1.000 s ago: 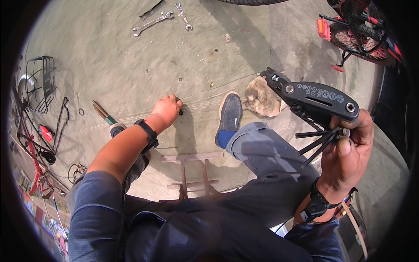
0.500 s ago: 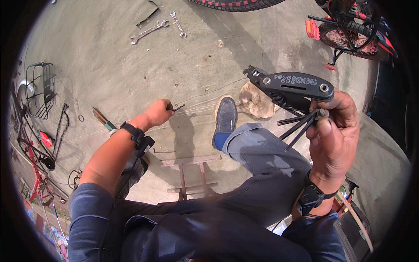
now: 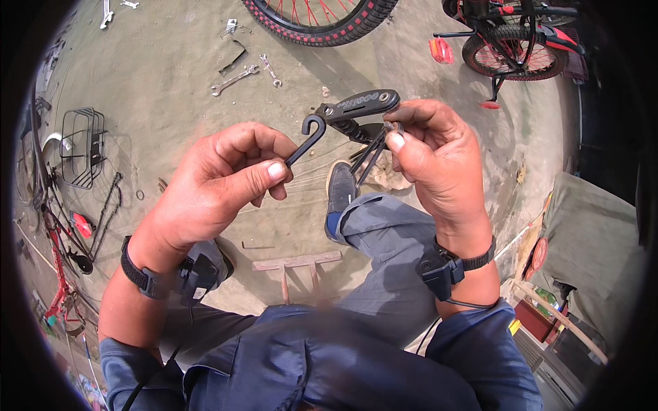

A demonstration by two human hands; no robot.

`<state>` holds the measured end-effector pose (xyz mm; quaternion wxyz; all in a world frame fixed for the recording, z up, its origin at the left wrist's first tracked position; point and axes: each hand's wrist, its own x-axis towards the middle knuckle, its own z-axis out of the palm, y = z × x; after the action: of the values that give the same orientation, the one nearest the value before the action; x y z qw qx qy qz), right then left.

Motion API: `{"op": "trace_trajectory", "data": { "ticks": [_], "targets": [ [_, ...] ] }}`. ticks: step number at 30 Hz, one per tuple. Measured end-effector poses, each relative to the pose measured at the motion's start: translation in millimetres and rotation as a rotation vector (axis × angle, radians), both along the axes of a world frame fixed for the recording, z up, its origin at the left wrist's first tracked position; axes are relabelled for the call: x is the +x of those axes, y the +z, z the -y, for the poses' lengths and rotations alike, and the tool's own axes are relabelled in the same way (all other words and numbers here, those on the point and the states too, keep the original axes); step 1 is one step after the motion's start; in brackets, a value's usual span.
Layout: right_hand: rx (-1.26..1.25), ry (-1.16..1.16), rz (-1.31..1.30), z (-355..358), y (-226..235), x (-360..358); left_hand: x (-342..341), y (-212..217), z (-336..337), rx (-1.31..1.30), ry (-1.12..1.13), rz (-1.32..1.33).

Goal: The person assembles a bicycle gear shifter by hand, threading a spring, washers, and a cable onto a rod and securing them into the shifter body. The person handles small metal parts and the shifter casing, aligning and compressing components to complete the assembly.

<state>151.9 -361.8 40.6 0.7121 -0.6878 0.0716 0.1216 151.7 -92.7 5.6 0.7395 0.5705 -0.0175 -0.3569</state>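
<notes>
My left hand (image 3: 229, 168) pinches a black hook-ended tool (image 3: 314, 140) between thumb and fingers, its curled end pointing up and away from me. Beside it, my right hand (image 3: 437, 154) grips a black folding multi-tool (image 3: 363, 105) by one end, thumb pressed near the pivot. Several thin dark keys (image 3: 370, 159) fan out from the multi-tool toward my legs. The hook lies close to the far end of the multi-tool; whether they touch I cannot tell. Part of the hook's shank is hidden in my left fingers.
Two open-ended wrenches (image 3: 235, 81) lie on the floor ahead, near a large bicycle wheel (image 3: 315, 34). A bicycle (image 3: 514, 51) stands far right. At left are a wire basket (image 3: 83, 147) and a chain (image 3: 106, 212). A wooden stool (image 3: 296, 262) and a thin bent rod (image 3: 259, 247) sit below.
My left hand has come up from near the floor with the small dark tool, now seen as a hook. My right hand has brought the multi-tool left, toward it. The view has shifted.
</notes>
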Motion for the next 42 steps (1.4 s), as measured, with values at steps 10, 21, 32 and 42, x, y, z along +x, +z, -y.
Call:
{"op": "trace_trajectory", "data": {
  "ticks": [10,21,32,42],
  "targets": [
    [0.091,0.119,-0.023,-19.1,1.1,-18.9,-47.5,20.8,12.2,-0.067,0.097,-0.023],
    [0.084,0.119,-0.031,-22.7,2.0,-22.5,-55.7,14.5,7.0,-0.122,0.129,-0.096],
    [0.084,0.118,-0.035,-21.4,0.5,-23.8,-58.5,7.3,7.4,-0.314,0.197,-0.268],
    [0.058,0.135,-0.070,-24.4,0.3,-25.8,-60.4,8.8,6.9,-0.286,0.190,-0.276]
  ]
}}
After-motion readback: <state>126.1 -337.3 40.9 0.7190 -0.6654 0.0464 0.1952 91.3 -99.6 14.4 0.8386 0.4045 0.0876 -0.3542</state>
